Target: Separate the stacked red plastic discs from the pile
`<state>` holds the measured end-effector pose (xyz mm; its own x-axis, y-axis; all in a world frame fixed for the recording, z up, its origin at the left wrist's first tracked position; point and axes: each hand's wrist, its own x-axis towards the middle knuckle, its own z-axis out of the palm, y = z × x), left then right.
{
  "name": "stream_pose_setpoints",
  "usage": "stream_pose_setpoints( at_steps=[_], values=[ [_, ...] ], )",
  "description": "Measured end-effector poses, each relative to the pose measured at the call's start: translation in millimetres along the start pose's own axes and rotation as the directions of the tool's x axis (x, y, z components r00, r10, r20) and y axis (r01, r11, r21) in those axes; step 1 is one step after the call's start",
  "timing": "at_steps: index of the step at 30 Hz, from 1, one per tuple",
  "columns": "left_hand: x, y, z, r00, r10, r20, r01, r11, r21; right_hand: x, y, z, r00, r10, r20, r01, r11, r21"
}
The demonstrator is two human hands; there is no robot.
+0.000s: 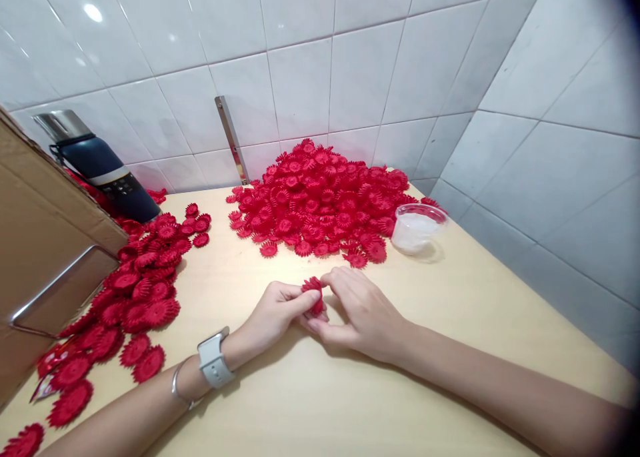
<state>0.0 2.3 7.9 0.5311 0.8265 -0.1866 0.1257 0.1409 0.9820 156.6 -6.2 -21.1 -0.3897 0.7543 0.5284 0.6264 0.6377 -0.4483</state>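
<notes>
A small red fringed flower [313, 294] is pinched between the thumb and fingers of my left hand [277, 313], near the middle of the table. My right hand [356, 309] curls in from the right, its thumb and fingertips touching the same flower's edge. A large pile of red flowers [320, 200] lies behind both hands against the tiled wall. To the left, more red flowers [150, 290] spread along a cardboard box. A clear plastic cup [416, 230] with whitish contents stands right of the large pile.
The cardboard box [45, 243] with a metal wire stand [63, 290] takes up the left side. Behind it a dark blue bottle [103, 167] leans. A metal strip [231, 139] rests upright by the wall. The pale table [450, 310] meets tiled walls behind and right.
</notes>
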Motion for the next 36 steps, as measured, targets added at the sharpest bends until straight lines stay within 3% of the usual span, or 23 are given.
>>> stream_pose_setpoints(
  at_steps=[8,20,26,31,36],
  values=[
    [0.8,0.5,0.5,0.998,-0.021,0.064,0.019,0.999,0.035,0.4,-2.0,-2.8,1.0,-0.009,0.018,0.01,0.999,-0.041],
    [-0.8,2.4,0.3,0.973,-0.117,0.196,0.079,0.978,0.192,-2.6,-1.3,-4.2,0.984,-0.174,0.038,0.177,0.976,-0.13],
    [-1.1,1.7,4.5,0.963,-0.15,0.224,0.095,0.967,0.237,-3.1,0.9,-2.8,0.955,-0.296,0.025,0.297,0.944,-0.143],
    [-0.9,-0.5,6.4,0.973,-0.111,0.202,0.042,0.947,0.317,-1.6,1.1,-1.6,0.914,-0.405,0.032,0.404,0.9,-0.161],
    [-2.1,-0.6,5.5,0.972,-0.09,0.218,0.037,0.971,0.236,-2.2,-0.9,-1.7,0.953,-0.303,-0.001,0.298,0.938,-0.176]
  ],
)
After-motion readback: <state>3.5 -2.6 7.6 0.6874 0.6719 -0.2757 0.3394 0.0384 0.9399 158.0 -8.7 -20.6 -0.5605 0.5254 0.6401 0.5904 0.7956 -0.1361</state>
